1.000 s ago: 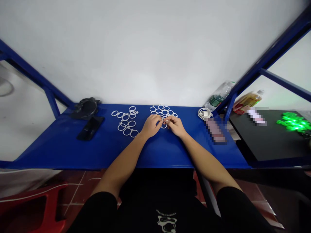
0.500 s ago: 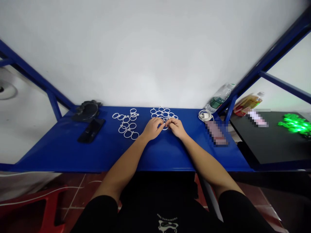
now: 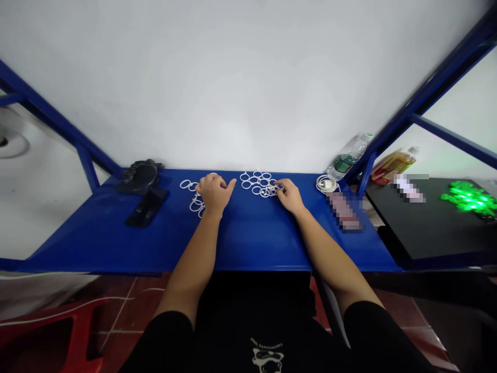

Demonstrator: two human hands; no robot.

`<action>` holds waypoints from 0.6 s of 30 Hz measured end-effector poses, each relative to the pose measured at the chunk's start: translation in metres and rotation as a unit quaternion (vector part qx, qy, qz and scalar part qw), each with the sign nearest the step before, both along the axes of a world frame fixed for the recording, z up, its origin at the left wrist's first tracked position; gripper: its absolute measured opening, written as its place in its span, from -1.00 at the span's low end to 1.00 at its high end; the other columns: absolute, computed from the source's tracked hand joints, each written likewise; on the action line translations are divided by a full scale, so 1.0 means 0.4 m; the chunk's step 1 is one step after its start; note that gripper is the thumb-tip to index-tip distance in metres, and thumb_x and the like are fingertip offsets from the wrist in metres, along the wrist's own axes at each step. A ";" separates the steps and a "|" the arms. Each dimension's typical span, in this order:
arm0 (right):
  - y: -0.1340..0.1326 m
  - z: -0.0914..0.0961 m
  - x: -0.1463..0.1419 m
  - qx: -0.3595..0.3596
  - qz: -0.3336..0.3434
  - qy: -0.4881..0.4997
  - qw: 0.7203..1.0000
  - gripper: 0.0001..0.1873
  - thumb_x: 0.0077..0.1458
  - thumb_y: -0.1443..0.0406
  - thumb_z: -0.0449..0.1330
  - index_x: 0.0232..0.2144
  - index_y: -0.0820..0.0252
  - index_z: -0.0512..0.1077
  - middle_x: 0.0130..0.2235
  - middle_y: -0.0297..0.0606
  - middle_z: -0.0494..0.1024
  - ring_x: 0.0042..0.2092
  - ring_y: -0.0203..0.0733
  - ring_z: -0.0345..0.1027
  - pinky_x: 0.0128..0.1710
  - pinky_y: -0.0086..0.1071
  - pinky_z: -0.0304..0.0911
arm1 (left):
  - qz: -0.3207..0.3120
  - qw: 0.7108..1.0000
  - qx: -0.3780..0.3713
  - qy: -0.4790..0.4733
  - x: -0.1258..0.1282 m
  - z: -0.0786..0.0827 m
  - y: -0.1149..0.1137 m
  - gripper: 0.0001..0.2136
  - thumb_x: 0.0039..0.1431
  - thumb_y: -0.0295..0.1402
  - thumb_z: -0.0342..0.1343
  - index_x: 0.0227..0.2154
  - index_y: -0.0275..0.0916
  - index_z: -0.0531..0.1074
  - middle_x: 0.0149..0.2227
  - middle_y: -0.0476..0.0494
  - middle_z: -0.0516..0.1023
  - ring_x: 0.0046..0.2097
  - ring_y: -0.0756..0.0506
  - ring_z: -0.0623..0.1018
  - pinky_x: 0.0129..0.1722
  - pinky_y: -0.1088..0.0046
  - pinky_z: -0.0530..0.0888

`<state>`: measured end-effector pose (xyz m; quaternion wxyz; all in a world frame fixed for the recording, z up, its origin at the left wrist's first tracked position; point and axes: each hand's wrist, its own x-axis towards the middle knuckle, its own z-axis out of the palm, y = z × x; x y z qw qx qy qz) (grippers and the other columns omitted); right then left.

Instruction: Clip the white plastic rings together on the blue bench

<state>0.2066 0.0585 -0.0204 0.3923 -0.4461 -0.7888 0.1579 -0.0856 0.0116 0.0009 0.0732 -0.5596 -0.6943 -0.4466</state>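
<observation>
Leaving the joined lattice of white plastic rings (image 3: 261, 184), the left hand (image 3: 213, 192) had shifted to nine o'clock, fingers spread over the loose white rings (image 3: 191, 185) (right hand (image 3: 289, 195) stayed, fingertips pinching the lattice's edge).

left hand (image 3: 213, 192) now off joined rings (image 3: 261, 184), over loose rings (image 3: 193, 197) at 9 o'clock | right hand (image 3: 289, 195) shifts toward 3 o'clock, fingertips at cluster edge

Even, soft light fills the scene, brightest on the far white wall (image 3: 240, 77). The blue surface (image 3: 248, 238) shows mild sheen. Wide-angle distortion bends the edges; green items (image 3: 468, 198) far right glare, slightly blurred.
</observation>
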 end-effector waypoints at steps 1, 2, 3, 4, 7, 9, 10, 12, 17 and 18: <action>0.002 -0.003 0.002 -0.010 -0.001 -0.015 1.000 -0.62 0.13 0.44 0.11 -0.06 0.18 0.57 -0.04 -0.11 0.58 -0.10 -0.08 0.47 -0.03 -0.22 0.41 | 0.002 1.000 0.008 -0.001 0.005 -0.002 0.000 -0.61 0.19 -0.09 0.32 -0.56 -0.17 0.31 -0.13 -0.29 0.57 0.03 -0.37 0.45 0.09 -0.13 0.29; 0.002 -0.005 0.000 -0.017 0.006 -0.031 0.999 -0.63 0.13 0.44 0.12 -0.06 0.17 0.58 -0.06 -0.12 0.58 -0.11 -0.08 0.47 -0.04 -0.23 0.41 | -0.010 1.000 0.013 0.000 0.014 -0.004 -0.001 -0.65 0.21 -0.11 0.30 -0.53 -0.17 0.35 -0.13 -0.28 0.58 0.02 -0.36 0.46 0.10 -0.11 0.30; 0.000 -0.006 -0.003 -0.023 0.020 -0.046 0.998 -0.63 0.13 0.44 0.13 -0.06 0.16 0.59 -0.07 -0.13 0.59 -0.11 -0.09 0.47 -0.04 -0.24 0.41 | -0.036 0.999 0.013 0.004 0.026 -0.007 -0.002 -0.70 0.24 -0.14 0.28 -0.49 -0.16 0.39 -0.14 -0.26 0.59 0.00 -0.33 0.48 0.10 -0.08 0.32; -0.004 -0.007 -0.008 -0.027 0.036 -0.061 0.997 -0.63 0.13 0.44 0.15 -0.05 0.15 0.59 -0.07 -0.14 0.59 -0.10 -0.09 0.48 -0.03 -0.25 0.40 | -0.074 0.997 0.005 0.010 0.040 -0.010 -0.003 -0.76 0.26 -0.18 0.25 -0.45 -0.16 0.42 -0.16 -0.23 0.60 -0.03 -0.30 0.50 0.09 -0.03 0.35; -0.017 -0.008 -0.026 -0.034 0.077 -0.107 0.991 -0.59 0.16 0.43 0.18 0.04 0.13 0.56 0.01 -0.15 0.60 -0.03 -0.08 0.48 0.03 -0.25 0.39 | -0.213 0.975 -0.040 0.043 0.085 -0.024 -0.010 -0.86 0.30 -0.23 0.22 -0.33 -0.15 0.51 -0.20 -0.16 0.62 -0.10 -0.22 0.54 0.03 0.12 0.44; -0.021 -0.009 -0.034 -0.039 0.082 -0.138 0.986 -0.57 0.17 0.44 0.18 0.08 0.12 0.55 0.03 -0.15 0.60 -0.01 -0.07 0.48 0.04 -0.25 0.38 | -0.263 0.960 -0.075 0.063 0.105 -0.036 -0.014 -0.88 0.30 -0.23 0.23 -0.26 -0.16 0.55 -0.17 -0.15 0.64 -0.09 -0.22 0.55 0.01 0.15 0.47; -0.022 -0.010 -0.036 -0.042 0.078 -0.150 0.985 -0.57 0.18 0.44 0.18 0.08 0.10 0.55 0.02 -0.15 0.61 -0.02 -0.07 0.48 0.02 -0.26 0.38 | -0.271 0.956 -0.092 0.067 0.111 -0.041 -0.015 -0.87 0.29 -0.22 0.24 -0.24 -0.16 0.56 -0.15 -0.16 0.64 -0.08 -0.22 0.56 0.01 0.15 0.48; -0.020 -0.010 -0.035 -0.045 0.065 -0.168 0.983 -0.60 0.20 0.43 0.19 0.05 0.08 0.56 -0.03 -0.16 0.62 -0.07 -0.08 0.49 -0.04 -0.28 0.39 | -0.270 0.954 -0.118 0.063 0.115 -0.050 -0.015 -0.86 0.30 -0.22 0.23 -0.22 -0.16 0.57 -0.13 -0.18 0.64 -0.07 -0.23 0.57 0.00 0.15 0.50; -0.011 -0.012 -0.030 -0.037 0.042 -0.143 0.988 -0.76 0.23 0.36 0.24 -0.07 0.10 0.60 -0.11 -0.16 0.63 -0.12 -0.08 0.49 -0.09 -0.29 0.37 | -0.293 0.949 -0.111 0.030 0.115 -0.055 -0.012 -0.85 0.31 -0.25 0.22 -0.13 -0.16 0.57 -0.14 -0.16 0.64 -0.05 -0.21 0.59 0.03 0.17 0.52; -0.011 -0.011 -0.031 -0.033 0.037 -0.132 0.990 -0.79 0.24 0.35 0.26 -0.09 0.11 0.60 -0.12 -0.16 0.63 -0.12 -0.08 0.49 -0.09 -0.28 0.37 | -0.303 0.947 -0.106 0.028 0.117 -0.054 -0.014 -0.83 0.31 -0.26 0.22 -0.11 -0.16 0.57 -0.14 -0.15 0.64 -0.04 -0.20 0.59 0.03 0.18 0.52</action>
